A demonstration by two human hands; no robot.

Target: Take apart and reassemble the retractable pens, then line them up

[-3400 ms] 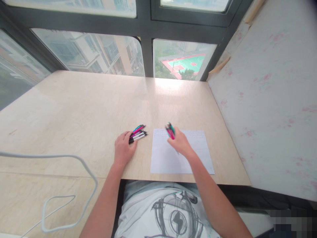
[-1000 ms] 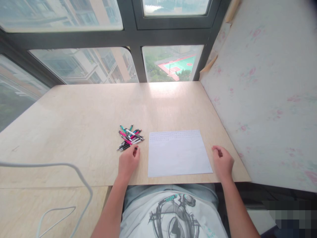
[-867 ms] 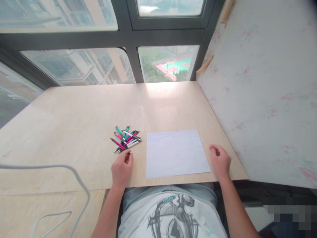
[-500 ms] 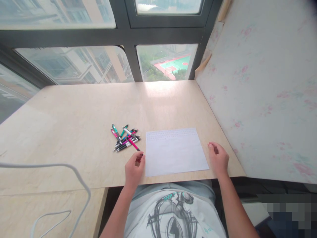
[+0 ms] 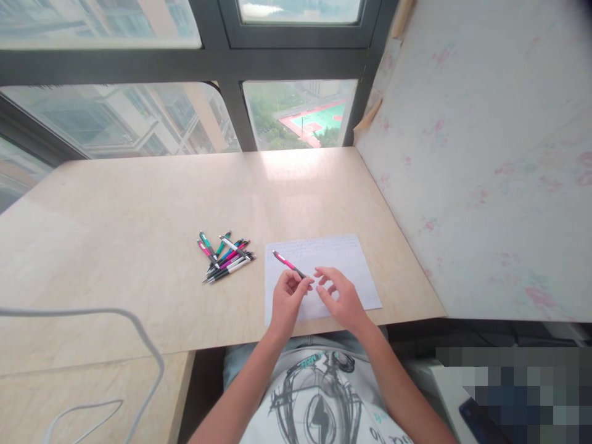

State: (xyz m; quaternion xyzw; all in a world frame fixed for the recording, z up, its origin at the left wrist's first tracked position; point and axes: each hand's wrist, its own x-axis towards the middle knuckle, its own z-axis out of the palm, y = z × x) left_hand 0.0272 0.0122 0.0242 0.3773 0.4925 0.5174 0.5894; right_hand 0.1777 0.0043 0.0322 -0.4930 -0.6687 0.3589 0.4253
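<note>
The desk (image 5: 139, 203) lies open from the pens (image 5: 226, 254) to its far edge and left side; a wall (image 5: 462, 154) bounds its right edge. The paper (image 5: 351, 256) lies at the near edge, towards the right corner. Above the paper's left part a pink pen (image 5: 285, 262) slants, its long axis running from near-right to far-left and its free end towards the far left corner. The left hand (image 5: 283, 303) pinches its near end between thumb and fingers. The right hand (image 5: 343, 300), fingers loosely spread, hovers just beside that end and holds nothing.

- pink pen (image 5: 285, 261): lower end hidden in left hand (image 5: 284, 299) fingers
- paper (image 5: 351, 259): writing too small to read
- white cable (image 5: 139, 333): cut off at left and bottom edges
- pixelated patch (image 5: 513, 382): contents unreadable
</note>
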